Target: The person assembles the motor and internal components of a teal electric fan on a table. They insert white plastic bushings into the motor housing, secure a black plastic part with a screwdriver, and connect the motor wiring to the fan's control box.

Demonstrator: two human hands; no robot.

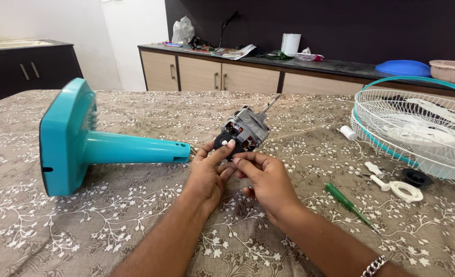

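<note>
Pinching a fan motor (245,131) from below, left hand (207,174) thumb up, right hand (268,179) curled — both grips closed on it, seemingly.

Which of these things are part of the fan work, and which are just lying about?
In the work: fan motor in left hand and right hand, teal stand, wire guard, screwdriver.
Lying about: paper roll, blue lid, plastic bag.
</note>
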